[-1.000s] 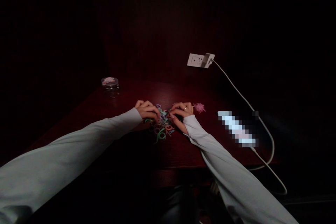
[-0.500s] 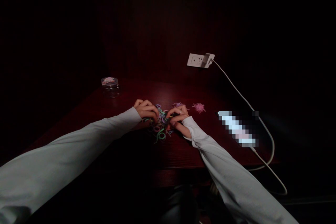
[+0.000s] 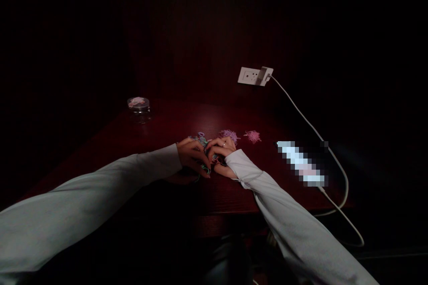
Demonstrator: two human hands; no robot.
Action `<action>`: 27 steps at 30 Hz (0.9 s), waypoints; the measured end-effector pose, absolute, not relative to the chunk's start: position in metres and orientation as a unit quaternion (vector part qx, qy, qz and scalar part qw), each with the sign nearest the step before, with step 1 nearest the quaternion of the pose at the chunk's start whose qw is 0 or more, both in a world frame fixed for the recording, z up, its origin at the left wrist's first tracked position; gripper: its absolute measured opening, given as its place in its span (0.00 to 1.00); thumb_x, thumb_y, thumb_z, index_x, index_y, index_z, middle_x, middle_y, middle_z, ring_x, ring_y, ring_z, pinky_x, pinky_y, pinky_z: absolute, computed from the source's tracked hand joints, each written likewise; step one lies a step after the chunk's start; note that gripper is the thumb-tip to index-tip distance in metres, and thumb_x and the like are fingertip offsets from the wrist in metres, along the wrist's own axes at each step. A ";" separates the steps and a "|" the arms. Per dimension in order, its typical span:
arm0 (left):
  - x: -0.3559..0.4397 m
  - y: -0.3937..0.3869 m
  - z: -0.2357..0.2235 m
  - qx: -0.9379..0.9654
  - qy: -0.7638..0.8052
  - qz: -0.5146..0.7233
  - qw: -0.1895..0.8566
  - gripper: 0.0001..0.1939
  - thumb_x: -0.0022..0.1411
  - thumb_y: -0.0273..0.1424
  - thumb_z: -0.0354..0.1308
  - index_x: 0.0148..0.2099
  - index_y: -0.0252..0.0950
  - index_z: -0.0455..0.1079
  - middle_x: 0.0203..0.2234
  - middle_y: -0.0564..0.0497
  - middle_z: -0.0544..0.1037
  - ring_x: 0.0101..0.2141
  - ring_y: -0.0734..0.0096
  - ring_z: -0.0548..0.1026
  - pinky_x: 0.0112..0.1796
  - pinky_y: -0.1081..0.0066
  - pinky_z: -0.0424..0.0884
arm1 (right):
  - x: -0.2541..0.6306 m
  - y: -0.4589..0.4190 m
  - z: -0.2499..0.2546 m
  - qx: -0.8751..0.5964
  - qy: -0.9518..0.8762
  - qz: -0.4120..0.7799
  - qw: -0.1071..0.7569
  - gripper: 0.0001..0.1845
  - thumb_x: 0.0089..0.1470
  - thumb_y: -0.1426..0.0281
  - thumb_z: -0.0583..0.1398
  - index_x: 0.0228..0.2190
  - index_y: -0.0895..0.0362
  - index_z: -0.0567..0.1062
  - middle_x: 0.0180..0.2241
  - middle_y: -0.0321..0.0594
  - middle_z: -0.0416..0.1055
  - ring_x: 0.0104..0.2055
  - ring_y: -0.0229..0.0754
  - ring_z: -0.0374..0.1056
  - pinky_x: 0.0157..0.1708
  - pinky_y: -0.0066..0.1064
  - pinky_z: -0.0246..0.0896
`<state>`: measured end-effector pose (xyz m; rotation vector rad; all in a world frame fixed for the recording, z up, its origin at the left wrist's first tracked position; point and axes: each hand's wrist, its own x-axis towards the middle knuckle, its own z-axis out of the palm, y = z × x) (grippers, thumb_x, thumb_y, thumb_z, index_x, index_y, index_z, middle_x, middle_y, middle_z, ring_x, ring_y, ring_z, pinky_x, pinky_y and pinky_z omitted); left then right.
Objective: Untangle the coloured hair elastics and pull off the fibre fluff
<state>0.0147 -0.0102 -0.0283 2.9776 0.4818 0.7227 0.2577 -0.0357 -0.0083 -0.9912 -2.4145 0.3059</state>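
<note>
A mixed pile of small coloured hair ties (image 3: 202,141), green, purple and orange among them, lies on the dark red table, largely covered by my hands. My left hand (image 3: 194,156) rests over the pile's left and near side, fingers stretched and apart, touching a green hair tie (image 3: 206,169). Over the right side curves my right hand (image 3: 220,148), a ring on one finger. Its thumb stands apart from the other fingers, with an orange hair tie (image 3: 219,160) between them. Whether its fingertips pinch anything is hard to see.
Behind my right hand lie a purple heap (image 3: 228,135) and a pink heap (image 3: 253,136) of thin bands. A lidded clear jar (image 3: 138,109) stands back left. To the right is a lit phone (image 3: 301,164) on a white cable (image 3: 301,112), running to a wall socket (image 3: 249,76).
My left hand has moved nearer to me and slightly right across the pile. My right hand has shifted left, uncovering the purple heap behind it.
</note>
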 end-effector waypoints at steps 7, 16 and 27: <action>0.002 -0.001 -0.011 0.962 0.134 0.234 0.035 0.10 0.67 0.38 0.61 0.45 0.56 0.83 0.44 0.54 0.84 0.45 0.62 0.73 0.48 0.62 0.62 | 0.256 -0.038 -0.008 -0.359 -0.899 0.096 0.230 0.10 0.47 0.74 0.67 0.33 0.49 0.78 0.52 0.32 0.74 0.54 0.48 0.60 0.58 0.43 0.55; -0.002 -0.004 0.001 0.962 0.136 0.231 0.047 0.15 0.67 0.50 0.59 0.43 0.51 0.84 0.43 0.52 0.84 0.43 0.61 0.70 0.47 0.61 0.60 | 0.254 -0.036 -0.013 -0.373 -0.890 0.092 0.248 0.10 0.48 0.71 0.70 0.35 0.48 0.80 0.51 0.32 0.75 0.54 0.48 0.61 0.58 0.42 0.56; -0.005 0.001 0.002 0.961 0.141 0.232 0.045 0.14 0.71 0.42 0.55 0.42 0.51 0.83 0.43 0.53 0.84 0.43 0.62 0.70 0.45 0.61 0.59 | 0.252 -0.031 -0.020 -0.396 -0.875 0.097 0.260 0.09 0.49 0.71 0.70 0.35 0.48 0.80 0.49 0.33 0.76 0.54 0.48 0.62 0.58 0.42 0.55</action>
